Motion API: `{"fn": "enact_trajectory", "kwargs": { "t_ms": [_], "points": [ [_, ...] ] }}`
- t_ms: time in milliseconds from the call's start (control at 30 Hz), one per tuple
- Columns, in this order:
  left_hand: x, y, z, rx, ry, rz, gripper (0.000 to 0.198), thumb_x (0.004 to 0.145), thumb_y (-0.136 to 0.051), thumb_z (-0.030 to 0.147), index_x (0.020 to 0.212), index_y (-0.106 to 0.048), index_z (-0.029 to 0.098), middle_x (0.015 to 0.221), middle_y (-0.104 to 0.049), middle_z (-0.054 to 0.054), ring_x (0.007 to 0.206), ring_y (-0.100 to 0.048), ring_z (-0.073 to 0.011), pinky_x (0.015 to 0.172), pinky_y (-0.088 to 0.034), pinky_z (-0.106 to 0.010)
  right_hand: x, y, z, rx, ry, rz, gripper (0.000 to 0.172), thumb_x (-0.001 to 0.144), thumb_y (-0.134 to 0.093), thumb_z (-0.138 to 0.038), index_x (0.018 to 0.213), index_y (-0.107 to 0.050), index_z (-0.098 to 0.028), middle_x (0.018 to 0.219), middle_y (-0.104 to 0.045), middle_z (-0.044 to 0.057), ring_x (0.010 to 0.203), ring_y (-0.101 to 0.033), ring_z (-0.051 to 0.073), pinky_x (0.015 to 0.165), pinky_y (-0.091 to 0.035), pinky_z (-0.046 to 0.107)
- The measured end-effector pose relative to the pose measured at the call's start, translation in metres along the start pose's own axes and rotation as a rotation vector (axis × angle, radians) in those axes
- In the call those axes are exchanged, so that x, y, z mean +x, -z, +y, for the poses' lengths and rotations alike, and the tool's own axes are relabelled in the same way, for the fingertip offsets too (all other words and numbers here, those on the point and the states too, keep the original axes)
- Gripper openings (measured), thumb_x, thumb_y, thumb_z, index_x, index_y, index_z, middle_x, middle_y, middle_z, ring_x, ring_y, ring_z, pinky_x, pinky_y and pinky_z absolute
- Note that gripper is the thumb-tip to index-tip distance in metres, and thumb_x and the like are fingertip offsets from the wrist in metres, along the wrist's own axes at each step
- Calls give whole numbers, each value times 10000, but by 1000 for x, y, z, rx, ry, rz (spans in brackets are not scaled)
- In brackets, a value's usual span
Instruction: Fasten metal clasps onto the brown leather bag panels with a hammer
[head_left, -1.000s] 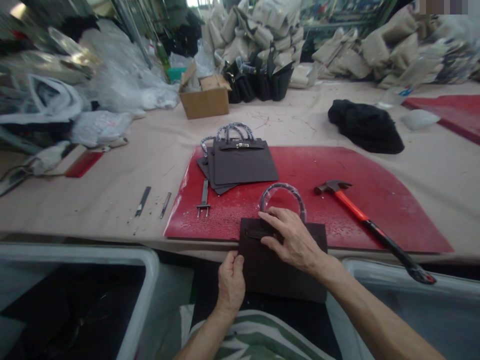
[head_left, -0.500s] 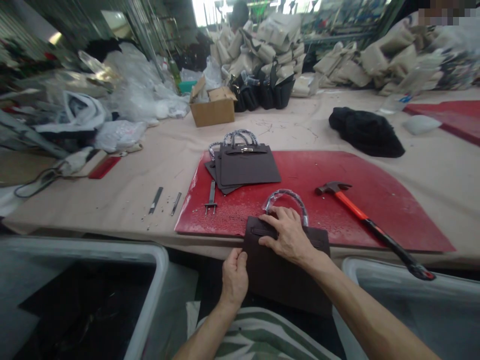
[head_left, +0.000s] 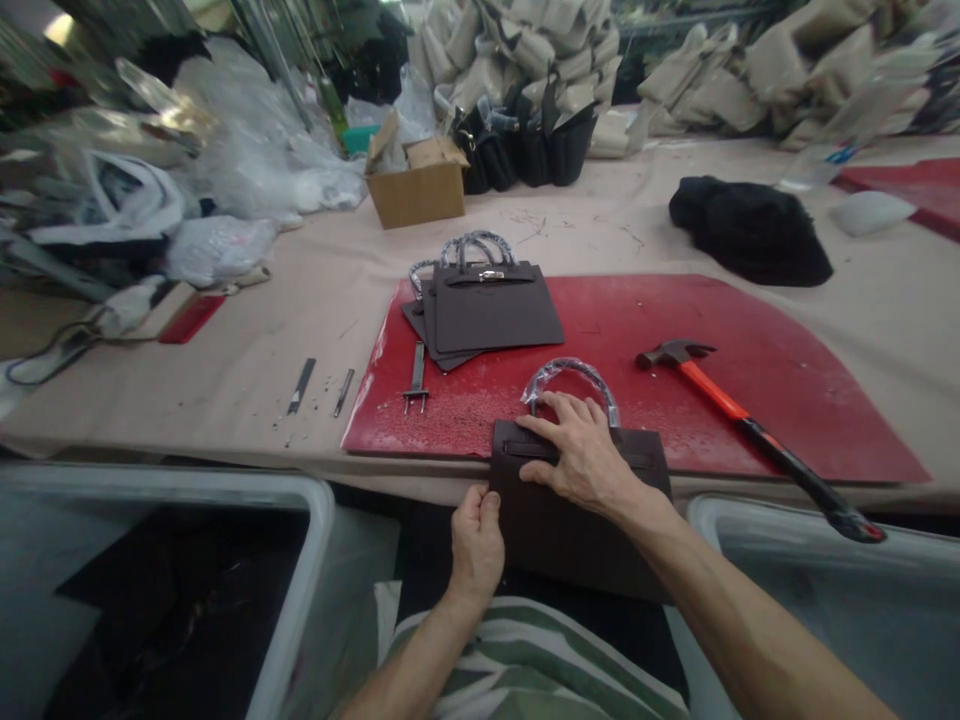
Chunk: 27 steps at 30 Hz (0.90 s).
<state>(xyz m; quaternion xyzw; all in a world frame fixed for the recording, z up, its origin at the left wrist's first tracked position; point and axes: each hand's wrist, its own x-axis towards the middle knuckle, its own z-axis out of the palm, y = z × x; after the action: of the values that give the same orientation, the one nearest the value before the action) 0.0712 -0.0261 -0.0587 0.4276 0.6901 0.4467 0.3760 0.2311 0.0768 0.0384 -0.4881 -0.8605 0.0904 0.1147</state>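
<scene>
A dark brown handbag panel (head_left: pixel 577 540) hangs over the table's front edge, its lower part toward my lap. Its arched handle, wrapped in clear plastic (head_left: pixel 574 368), stands up from the top edge. My left hand (head_left: pixel 478 545) pinches the panel's left edge between thumb and fingers. Over the top edge lies my right hand (head_left: pixel 581 450), thumb on the front face and fingers bent by the foot of the handle; what the fingertips touch is partly hidden. Behind, similar handbag panels (head_left: pixel 499 315) with wrapped handles lie stacked, the top one bearing a metal clasp.
A red mat (head_left: pixel 600 320) covers the work area. On it lie a two-pronged metal tool (head_left: pixel 417 380) and a claw hammer (head_left: pixel 724 410) overhanging the front edge. Two small metal tools (head_left: pixel 302 386) lie left. Grey bins (head_left: pixel 322 510) flank me. Behind are a carton (head_left: pixel 420 195) and black cloth (head_left: pixel 750 235).
The camera view has tipped down slightly, so the table items sit higher in the picture. Both hands keep nearly the same hold on the panel.
</scene>
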Motion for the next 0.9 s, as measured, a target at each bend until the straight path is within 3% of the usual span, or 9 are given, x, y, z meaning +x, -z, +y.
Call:
{"fn": "enact_trajectory", "kwargs": {
  "t_ms": [167,367,567,733,833,900],
  "points": [
    [-1,-9,-4,-48,18,3,342,918,-456,451,877,-644,169,760,-666,-43,675,-580,-175,662,-448,-271,3,-3,10,57,41,-36,722,658,-866,-510,1311,-637,-303,1476,-417,141,1366,-362,390,1136,-249,637],
    [3,-15,-9,-13,-27,28,334,908,-463,447,841,-634,169,744,-657,-47,675,-582,-177,661,-460,-267,5,-4,11,83,30,-38,702,644,-880,-501,1283,-660,-312,1462,-433,140,1381,-355,387,1152,-224,639],
    [-11,-2,1,10,1,-23,344,931,-462,455,781,-599,177,636,-572,3,589,-504,-138,575,-406,-227,7,-3,14,110,44,-27,712,596,-906,-491,1246,-686,-298,1458,-439,141,1365,-383,379,1156,-230,631],
    [-3,-3,6,108,-26,-51,338,900,-460,426,687,-562,184,581,-549,8,542,-474,-131,545,-369,-236,7,-3,12,84,34,-23,695,609,-900,-464,1247,-687,-293,1452,-449,145,1362,-391,371,1164,-226,620],
    [1,5,14,112,-47,-55,280,902,-496,409,801,-625,182,685,-638,-9,608,-560,-143,592,-419,-233,8,-3,11,76,33,-27,681,615,-893,-477,1242,-691,-300,1456,-446,140,1365,-390,372,1163,-239,616],
    [5,22,22,133,-69,-15,256,906,-519,401,855,-648,186,738,-670,-18,656,-605,-151,629,-447,-234,7,-2,11,70,47,-14,672,618,-888,-471,1238,-693,-298,1452,-451,138,1358,-398,378,1150,-267,620]
  ]
}}
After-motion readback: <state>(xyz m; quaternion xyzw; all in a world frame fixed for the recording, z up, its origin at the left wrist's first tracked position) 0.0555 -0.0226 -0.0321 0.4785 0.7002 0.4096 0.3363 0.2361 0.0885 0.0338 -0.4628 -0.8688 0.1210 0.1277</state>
